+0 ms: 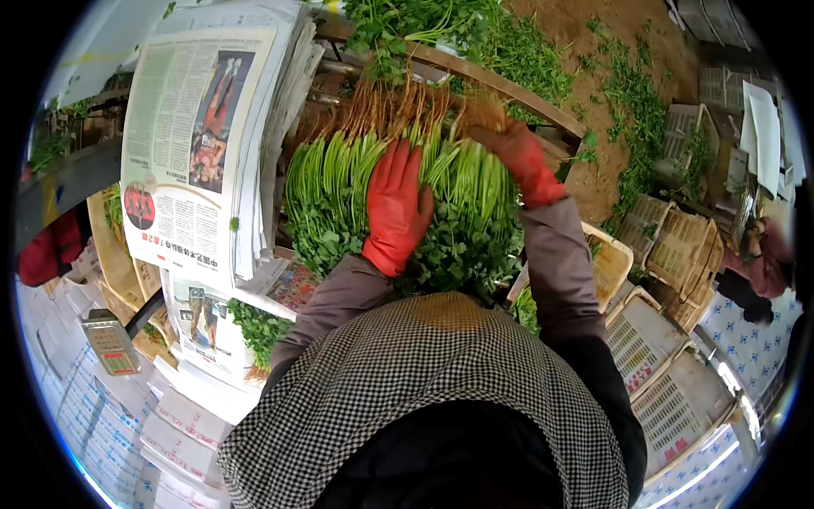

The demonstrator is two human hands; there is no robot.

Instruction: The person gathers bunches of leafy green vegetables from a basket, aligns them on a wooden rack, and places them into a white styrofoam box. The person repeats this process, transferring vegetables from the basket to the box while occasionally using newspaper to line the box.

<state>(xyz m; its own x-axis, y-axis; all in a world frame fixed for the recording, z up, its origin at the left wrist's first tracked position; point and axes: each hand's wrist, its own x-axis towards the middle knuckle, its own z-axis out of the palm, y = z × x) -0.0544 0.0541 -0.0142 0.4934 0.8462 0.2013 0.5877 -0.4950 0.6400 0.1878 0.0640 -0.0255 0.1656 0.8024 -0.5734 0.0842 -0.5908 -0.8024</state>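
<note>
A wide row of leafy green herb stalks (pixel 326 174), like coriander or thin celery, lies in front of me. Their brown roots (pixel 415 102) point away and the leaves toward me. My left hand (pixel 396 208), in a red rubber glove, rests flat on the stalks with its fingers stretched out. At the right end of the row my right hand (pixel 524 163), also red-gloved, has its fingers bent together against the stalks just below the roots. Its fingertips look dark and are partly lost among the roots.
Left of the greens stands a thick stack of newspapers (pixel 191 144). A wooden bar (pixel 500 81) runs beyond the roots, with loose greens (pixel 623 102) on the brown ground past it. Plastic crates (pixel 682 407) stand at right, a small scale-like device (pixel 110 343) at left. Another person (pixel 767 254) is at far right.
</note>
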